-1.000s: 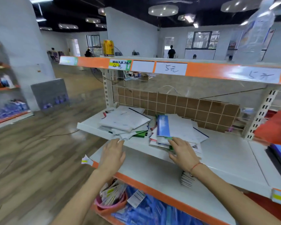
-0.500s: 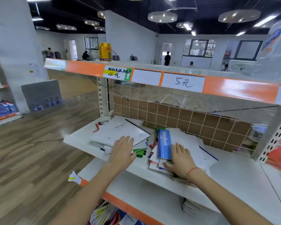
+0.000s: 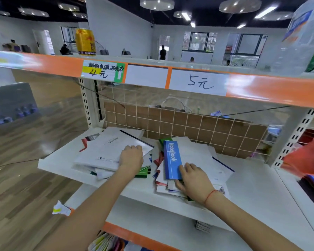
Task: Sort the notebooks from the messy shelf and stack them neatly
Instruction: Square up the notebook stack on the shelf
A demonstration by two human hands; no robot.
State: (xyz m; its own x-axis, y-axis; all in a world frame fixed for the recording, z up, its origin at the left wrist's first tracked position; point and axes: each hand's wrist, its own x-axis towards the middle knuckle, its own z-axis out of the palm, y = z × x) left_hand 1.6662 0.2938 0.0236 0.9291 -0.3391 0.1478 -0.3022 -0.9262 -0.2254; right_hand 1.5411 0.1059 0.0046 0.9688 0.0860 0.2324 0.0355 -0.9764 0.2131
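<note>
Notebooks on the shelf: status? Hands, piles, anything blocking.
Left hand on white notebook pile, right hand on blue notebook. Both piles messy, nothing lifted. No obstruction seen.

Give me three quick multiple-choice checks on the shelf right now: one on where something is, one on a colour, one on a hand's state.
1. Where does the yellow can stand?
A. on the top shelf, above the 4 yuan tag
B. on the floor
C. among the notebooks

2. What colour is the band bearing the word NoteBook on the notebook by the right hand?
A. red
B. blue
C. green

3. What is the left hand doing?
A. hanging off the shelf
B. holding a can
C. resting on the white notebook of the left pile

Answers: 1 A, the can sits on the top shelf just left of and above that tag. 2 B, the band is blue with white lettering. 3 C, the hand lies on that cover with fingers curled at its edge.
</note>
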